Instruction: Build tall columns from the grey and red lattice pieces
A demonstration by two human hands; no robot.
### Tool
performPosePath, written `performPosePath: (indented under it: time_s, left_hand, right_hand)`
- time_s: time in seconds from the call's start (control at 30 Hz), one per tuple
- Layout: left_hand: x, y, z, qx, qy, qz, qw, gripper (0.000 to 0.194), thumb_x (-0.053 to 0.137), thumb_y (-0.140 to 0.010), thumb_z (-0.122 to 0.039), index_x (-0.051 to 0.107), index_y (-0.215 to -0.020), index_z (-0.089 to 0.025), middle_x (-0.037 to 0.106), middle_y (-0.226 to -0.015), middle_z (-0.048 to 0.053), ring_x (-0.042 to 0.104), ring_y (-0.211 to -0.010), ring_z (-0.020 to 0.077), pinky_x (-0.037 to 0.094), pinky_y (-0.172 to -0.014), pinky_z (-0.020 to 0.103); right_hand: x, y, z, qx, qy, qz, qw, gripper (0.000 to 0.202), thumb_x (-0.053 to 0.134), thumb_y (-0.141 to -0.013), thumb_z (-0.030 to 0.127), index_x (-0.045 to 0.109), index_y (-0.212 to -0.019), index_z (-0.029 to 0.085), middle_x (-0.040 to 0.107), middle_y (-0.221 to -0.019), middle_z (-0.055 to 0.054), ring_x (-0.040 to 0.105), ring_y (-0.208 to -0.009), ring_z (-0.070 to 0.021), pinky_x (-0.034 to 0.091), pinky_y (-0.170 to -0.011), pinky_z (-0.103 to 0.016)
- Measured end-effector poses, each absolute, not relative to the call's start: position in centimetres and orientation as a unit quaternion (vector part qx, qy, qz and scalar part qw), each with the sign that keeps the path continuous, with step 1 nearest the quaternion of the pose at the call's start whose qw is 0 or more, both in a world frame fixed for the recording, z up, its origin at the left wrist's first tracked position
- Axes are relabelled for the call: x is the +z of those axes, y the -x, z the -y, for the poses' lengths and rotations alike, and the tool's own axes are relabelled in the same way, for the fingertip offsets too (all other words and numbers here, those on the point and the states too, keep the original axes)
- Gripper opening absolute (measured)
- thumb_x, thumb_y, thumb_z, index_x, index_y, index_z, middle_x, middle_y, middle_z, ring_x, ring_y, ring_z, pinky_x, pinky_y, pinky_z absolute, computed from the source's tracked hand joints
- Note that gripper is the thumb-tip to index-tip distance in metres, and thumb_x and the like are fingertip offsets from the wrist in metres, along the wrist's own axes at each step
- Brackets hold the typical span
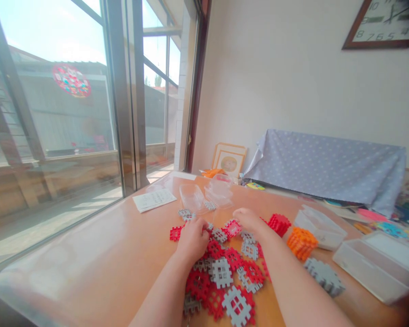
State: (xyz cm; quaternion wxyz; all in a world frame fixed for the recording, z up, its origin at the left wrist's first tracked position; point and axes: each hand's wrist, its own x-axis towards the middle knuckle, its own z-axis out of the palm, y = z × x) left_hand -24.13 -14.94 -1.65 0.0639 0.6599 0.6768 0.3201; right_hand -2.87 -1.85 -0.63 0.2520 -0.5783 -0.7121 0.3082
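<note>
A heap of red and grey square interlocking plastic blocks with notched edges and window-like holes lies in front of me; a grey interlocking block is near its middle. My left hand is at the heap's upper left, fingers curled together; what they hold, if anything, is hidden. Just left of it lies a red interlocking block. My right hand is at the heap's far side, fingers bent inward beside a pinkish-red block. Its fingertips are blurred, and I cannot make out what is between them.
Right of my right arm stand a red stack, an orange stack and a grey stack of blocks. Clear plastic boxes stand beyond them. Clear containers and a printed sheet lie farther back, near the window.
</note>
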Motion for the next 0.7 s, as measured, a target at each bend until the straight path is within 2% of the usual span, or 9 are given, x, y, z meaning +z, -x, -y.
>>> performPosePath:
  time_s: [0.13, 0.23, 0.3, 0.4, 0.5, 0.6, 0.7]
  left_hand:
    - [-1.6, 24.1, 15.0, 0.306, -0.673, -0.670, 0.064, 0.024, 0.049, -0.083, -0.014, 0.067, -0.096, -0.022, 0.068, -0.103, 0.007, 0.061, -0.100, 0.0216, 0.043, -0.087, 0.029]
    - [-1.3, 24.0, 15.1, 0.289, -0.672, -0.678, 0.070, 0.024, 0.050, -0.084, -0.015, 0.068, -0.099, -0.023, 0.067, -0.106, 0.007, 0.061, -0.103, 0.0221, 0.043, -0.089, 0.030]
    - [-1.2, 24.0, 15.1, 0.284, -0.670, -0.682, 0.073, 0.023, 0.051, -0.085, -0.017, 0.068, -0.099, -0.023, 0.067, -0.106, 0.007, 0.060, -0.103, 0.0224, 0.043, -0.089, 0.030]
    - [-1.0, 23.8, 15.2, 0.285, -0.671, -0.681, 0.068, 0.019, 0.052, -0.086, -0.021, 0.068, -0.096, -0.022, 0.067, -0.103, 0.007, 0.060, -0.100, 0.0225, 0.043, -0.086, 0.030]
    - [-1.0, 23.7, 15.3, 0.284, -0.677, -0.676, 0.066, 0.019, 0.054, -0.086, -0.026, 0.067, -0.099, -0.023, 0.067, -0.105, 0.007, 0.059, -0.100, 0.0230, 0.043, -0.087, 0.031]
    - [-1.0, 23.7, 15.6, 0.282, -0.690, -0.663, 0.063, 0.022, 0.056, -0.085, -0.031, 0.067, -0.104, -0.025, 0.066, -0.109, 0.006, 0.058, -0.102, 0.0240, 0.042, -0.087, 0.032]
    - [-1.0, 23.6, 15.7, 0.280, -0.699, -0.655, 0.063, 0.023, 0.057, -0.085, -0.033, 0.067, -0.105, -0.026, 0.065, -0.108, 0.006, 0.058, -0.104, 0.0244, 0.042, -0.088, 0.033]
  right_hand:
    - [1.2, 2.7, 2.4, 0.331, 0.563, 0.708, 0.267, 0.033, 0.053, -0.093, 0.044, 0.066, -0.106, 0.018, 0.074, -0.079, -0.004, 0.066, -0.064, -0.0123, 0.047, -0.062, -0.021]
    - [2.0, 1.6, 2.2, 0.321, 0.577, 0.701, 0.272, 0.035, 0.049, -0.092, 0.044, 0.065, -0.112, 0.019, 0.075, -0.083, -0.006, 0.067, -0.067, -0.0138, 0.047, -0.063, -0.023]
    - [2.2, 0.6, 1.9, 0.296, 0.596, 0.697, 0.268, 0.032, 0.050, -0.091, 0.040, 0.066, -0.107, 0.018, 0.075, -0.089, -0.007, 0.069, -0.076, -0.0177, 0.048, -0.068, -0.026]
    - [1.6, -1.1, 1.7, 0.250, 0.625, 0.696, 0.251, 0.022, 0.057, -0.085, 0.030, 0.070, -0.098, 0.018, 0.074, -0.107, -0.011, 0.066, -0.103, -0.0255, 0.047, -0.085, -0.031]
    - [0.3, -2.0, 2.3, 0.228, 0.646, 0.690, 0.231, 0.027, 0.062, -0.080, 0.023, 0.070, -0.105, 0.017, 0.067, -0.128, -0.015, 0.055, -0.127, -0.0300, 0.041, -0.101, -0.035]
    - [-1.1, -1.8, 3.5, 0.229, 0.655, 0.685, 0.222, 0.036, 0.066, -0.078, 0.024, 0.070, -0.113, 0.016, 0.063, -0.134, -0.017, 0.052, -0.132, -0.0311, 0.040, -0.106, -0.037]
    - [-1.6, -0.8, 4.4, 0.234, 0.645, 0.687, 0.240, 0.044, 0.064, -0.082, 0.031, 0.066, -0.124, 0.018, 0.063, -0.136, -0.015, 0.055, -0.130, -0.0276, 0.043, -0.104, -0.035]
